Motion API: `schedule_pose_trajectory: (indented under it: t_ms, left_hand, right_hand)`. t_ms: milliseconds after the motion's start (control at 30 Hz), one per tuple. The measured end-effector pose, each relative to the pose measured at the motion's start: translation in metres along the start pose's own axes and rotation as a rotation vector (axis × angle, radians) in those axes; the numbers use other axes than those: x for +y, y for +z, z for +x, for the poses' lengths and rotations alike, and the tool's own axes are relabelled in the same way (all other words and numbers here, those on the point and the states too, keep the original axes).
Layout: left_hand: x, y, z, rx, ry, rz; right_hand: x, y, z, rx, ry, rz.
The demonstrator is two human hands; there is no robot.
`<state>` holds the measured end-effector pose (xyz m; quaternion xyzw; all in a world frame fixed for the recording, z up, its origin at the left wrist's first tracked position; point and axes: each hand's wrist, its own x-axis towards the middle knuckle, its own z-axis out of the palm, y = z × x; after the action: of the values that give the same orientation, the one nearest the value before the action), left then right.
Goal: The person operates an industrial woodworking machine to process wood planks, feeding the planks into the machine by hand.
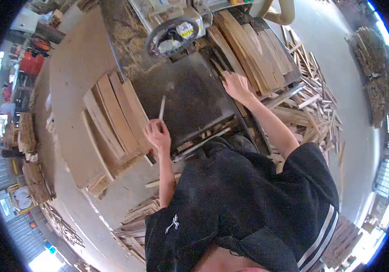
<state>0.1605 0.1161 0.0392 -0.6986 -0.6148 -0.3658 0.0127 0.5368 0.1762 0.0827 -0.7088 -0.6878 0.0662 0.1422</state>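
Observation:
My left hand (158, 134) is closed around the near end of a thin, pale wooden stick (162, 107), which points away over the left part of the dark metal machine table (190, 97). On the table's right side, my right hand (238, 87) rests with bent fingers at a narrow rail (217, 68). A slim yellowish edge shows at those fingertips, but what they grip is hidden. Beyond the table stands the machine, with a black handwheel (173, 37) on its front.
Curved wooden boards (253, 56) lie to the right of the rail. More boards (113, 118) rest on a brown panel (74, 86) at left. Wood offcuts (314, 104) pile up on the floor at right. Sawdust (129, 34) covers the machine's far left.

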Motion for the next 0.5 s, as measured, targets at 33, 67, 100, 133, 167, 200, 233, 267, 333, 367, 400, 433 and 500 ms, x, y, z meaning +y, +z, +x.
schedule_pose_trajectory:
  t_ms: [33, 67, 100, 133, 167, 200, 233, 267, 333, 367, 400, 433, 500]
  left_hand:
    - [0.006, 0.005, 0.002, -0.013, 0.012, -0.058]
    - [0.012, 0.010, 0.002, -0.028, -0.002, -0.109]
    - [0.027, 0.012, 0.005, -0.045, -0.019, -0.160]
    - [0.034, 0.019, 0.006, -0.050, -0.041, -0.232]
    - [0.042, 0.027, 0.005, -0.061, -0.064, -0.306]
    - [0.056, 0.029, 0.010, -0.106, -0.085, -0.351]
    - [0.072, 0.034, 0.014, -0.147, -0.152, -0.403]
    - [0.087, 0.038, 0.018, -0.188, -0.187, -0.410]
    - [0.112, 0.056, 0.018, -0.214, -0.229, -0.424]
    - [0.122, 0.066, 0.017, -0.197, -0.237, -0.424]
    - [0.129, 0.080, 0.016, -0.180, -0.225, -0.468]
    - [0.143, 0.086, 0.019, -0.172, -0.197, -0.486]
    - [0.175, 0.089, 0.031, -0.202, -0.236, -0.567]
  right_hand:
    - [-0.001, 0.008, 0.002, 0.020, -0.002, 0.014]
    - [-0.002, 0.016, 0.004, 0.065, -0.014, -0.012]
    - [-0.001, 0.022, 0.005, 0.106, -0.025, -0.038]
    - [-0.003, 0.022, 0.006, 0.110, 0.017, -0.030]
    - [-0.004, 0.022, 0.009, 0.117, 0.020, -0.023]
    - [-0.001, 0.026, 0.010, 0.088, 0.068, -0.020]
    - [0.001, 0.023, 0.011, 0.058, 0.118, -0.021]
    - [0.002, 0.021, 0.010, 0.062, 0.126, -0.022]
    - [-0.006, 0.001, 0.005, 0.145, 0.240, 0.146]
    - [-0.008, -0.010, 0.000, 0.141, 0.234, 0.145]
    - [-0.010, -0.022, -0.002, 0.250, 0.306, 0.348]
    - [-0.010, -0.028, -0.001, 0.359, 0.369, 0.556]
    - [-0.005, -0.036, -0.002, 0.398, 0.393, 0.749]
